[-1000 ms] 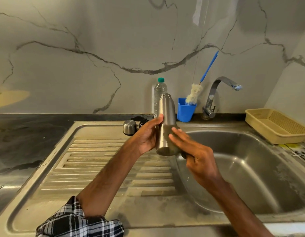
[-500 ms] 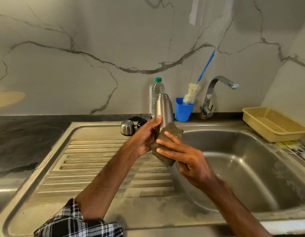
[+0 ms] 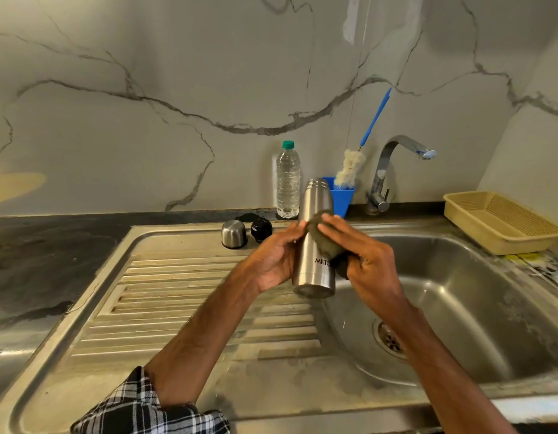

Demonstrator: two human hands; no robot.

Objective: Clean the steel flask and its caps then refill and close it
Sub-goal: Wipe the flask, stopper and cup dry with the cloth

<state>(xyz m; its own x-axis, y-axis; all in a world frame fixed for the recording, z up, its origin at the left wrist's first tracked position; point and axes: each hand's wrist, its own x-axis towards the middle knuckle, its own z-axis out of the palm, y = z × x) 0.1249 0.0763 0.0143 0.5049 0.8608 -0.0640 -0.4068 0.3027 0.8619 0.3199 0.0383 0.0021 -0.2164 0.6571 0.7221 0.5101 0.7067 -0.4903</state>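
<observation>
The steel flask [image 3: 313, 270] is held upright above the left edge of the sink basin [image 3: 478, 311], its mouth uncapped. My left hand [image 3: 273, 260] grips its left side. My right hand [image 3: 362, 258] presses a dark green scrub pad [image 3: 326, 238] against the flask's right side, near the middle. The steel outer cap [image 3: 234, 234] and the black inner cap [image 3: 261, 229] stand on the sink's back ledge, left of the flask.
A plastic water bottle [image 3: 288, 181] with a green cap, a blue holder [image 3: 343, 198] with a bottle brush [image 3: 353, 166], and the tap [image 3: 393, 170] line the back wall. A yellow basket [image 3: 503, 220] sits at right. The ribbed drainboard [image 3: 190, 311] lies at left.
My right hand brought the scrub pad onto the flask and moved it up from the lower body to the middle. The flask's base is now bare.
</observation>
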